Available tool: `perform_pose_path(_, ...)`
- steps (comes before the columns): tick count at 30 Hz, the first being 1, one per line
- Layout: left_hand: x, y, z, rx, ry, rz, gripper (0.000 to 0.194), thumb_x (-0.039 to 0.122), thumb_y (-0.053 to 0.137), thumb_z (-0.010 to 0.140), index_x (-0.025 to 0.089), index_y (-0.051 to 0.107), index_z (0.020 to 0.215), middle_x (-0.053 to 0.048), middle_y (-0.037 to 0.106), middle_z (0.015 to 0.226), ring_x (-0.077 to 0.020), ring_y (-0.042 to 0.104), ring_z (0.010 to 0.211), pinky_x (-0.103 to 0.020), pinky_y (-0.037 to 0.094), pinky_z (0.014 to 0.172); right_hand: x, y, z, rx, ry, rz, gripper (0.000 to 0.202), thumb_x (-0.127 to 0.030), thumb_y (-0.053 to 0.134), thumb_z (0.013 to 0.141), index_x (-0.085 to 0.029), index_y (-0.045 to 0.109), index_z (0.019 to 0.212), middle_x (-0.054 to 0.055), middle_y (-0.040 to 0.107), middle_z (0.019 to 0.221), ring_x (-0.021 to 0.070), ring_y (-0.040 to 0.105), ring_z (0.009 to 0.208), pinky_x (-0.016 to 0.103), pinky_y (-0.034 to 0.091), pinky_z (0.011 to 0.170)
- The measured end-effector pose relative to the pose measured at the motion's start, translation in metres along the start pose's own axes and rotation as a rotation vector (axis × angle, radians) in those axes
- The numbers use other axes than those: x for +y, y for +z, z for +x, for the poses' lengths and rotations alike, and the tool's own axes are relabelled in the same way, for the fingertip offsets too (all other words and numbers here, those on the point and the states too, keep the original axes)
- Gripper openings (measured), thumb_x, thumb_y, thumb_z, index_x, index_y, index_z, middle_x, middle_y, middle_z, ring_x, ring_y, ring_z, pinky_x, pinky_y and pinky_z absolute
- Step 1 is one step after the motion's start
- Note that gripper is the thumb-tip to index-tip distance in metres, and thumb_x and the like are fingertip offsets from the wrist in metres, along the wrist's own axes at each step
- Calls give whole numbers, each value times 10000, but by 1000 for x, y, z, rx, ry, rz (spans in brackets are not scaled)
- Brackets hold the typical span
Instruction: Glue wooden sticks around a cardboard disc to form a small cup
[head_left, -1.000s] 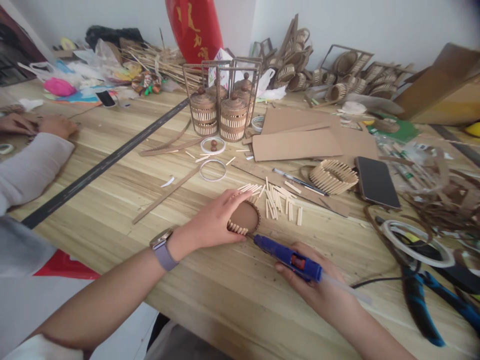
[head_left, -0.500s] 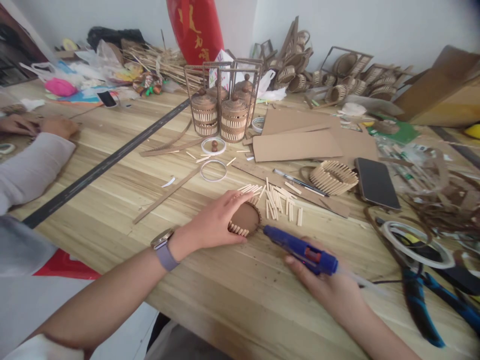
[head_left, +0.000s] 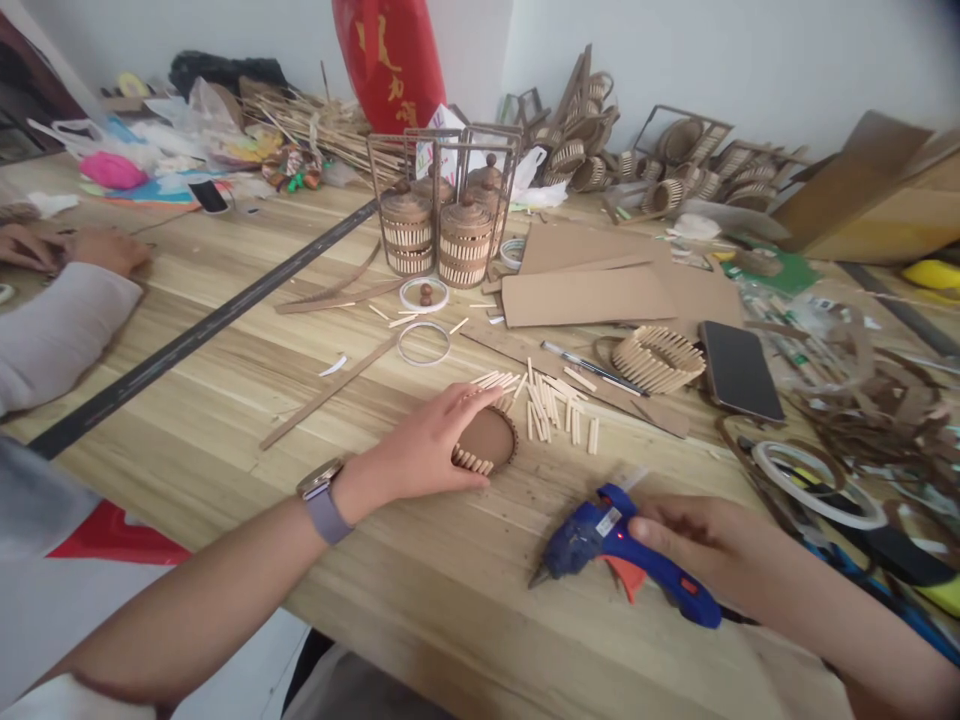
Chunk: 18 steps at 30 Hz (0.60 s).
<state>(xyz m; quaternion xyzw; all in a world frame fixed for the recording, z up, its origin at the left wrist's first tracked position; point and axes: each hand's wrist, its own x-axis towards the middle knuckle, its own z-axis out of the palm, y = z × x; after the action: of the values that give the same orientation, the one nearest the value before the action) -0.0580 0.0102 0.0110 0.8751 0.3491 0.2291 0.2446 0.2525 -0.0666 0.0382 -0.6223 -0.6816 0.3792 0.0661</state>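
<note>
My left hand (head_left: 420, 445), with a watch on its wrist, curves around the left side of a round brown cardboard base (head_left: 487, 440), thumb at the near rim and fingers at the far rim. A row of short wooden sticks (head_left: 472, 461) stands along the base's near left edge. My right hand (head_left: 697, 540) has its thumb on a blue hot glue gun (head_left: 622, 545), turned on its side low over the tabletop, nozzle to the left; its other fingers are partly hidden. Loose short sticks (head_left: 551, 405) lie just beyond the base.
Lidded stick-walled baskets (head_left: 465, 240) stand in frames behind white rings (head_left: 424, 343). To the right lie cardboard sheets (head_left: 585, 295), a stick ring (head_left: 658, 360), a phone (head_left: 741, 370) and a tape roll (head_left: 817, 485). Another person's sleeve (head_left: 67, 325) is at left.
My right hand has drawn the glue gun away from the base, toward me, and turned it onto its side. My left hand stays at the base.
</note>
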Motion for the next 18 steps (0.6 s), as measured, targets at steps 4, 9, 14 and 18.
perform_pose_path(4, 0, -1, 1, -5, -7, -20, 992, 249, 828, 641, 297, 230, 1430, -131, 391, 1390, -325, 389, 1300, -527, 360, 1071, -7, -19, 17, 278, 50, -337, 337, -508, 514, 818, -226, 645, 688, 36, 640, 589, 190, 572, 527, 297, 393, 501)
perform_pose_path(9, -2, 1, 0, -8, -11, -26, 971, 270, 827, 644, 283, 251, 1425, -134, 394, 1380, -321, 394, 1294, -519, 359, 1071, -37, -22, 59, 348, 120, -374, 147, -319, 619, 762, -188, 604, 827, 61, 710, 759, 222, 654, 706, 289, 441, 589)
perform_pose_path(14, -3, 1, 0, -8, 13, -19, 1012, 272, 827, 646, 308, 203, 1441, -126, 381, 1398, -320, 376, 1307, -522, 351, 1076, -51, -3, 84, 319, 108, -437, 241, -114, 517, 775, -148, 569, 1008, 57, 712, 753, 211, 652, 738, 276, 418, 619)
perform_pose_path(18, -3, 1, 1, -3, 15, -16, 1014, 274, 829, 644, 301, 206, 1444, -127, 379, 1401, -317, 380, 1304, -502, 357, 1077, -50, 7, 87, 327, 83, -441, 269, -116, 518, 763, -134, 566, 1028, 75, 704, 784, 203, 649, 725, 265, 412, 607)
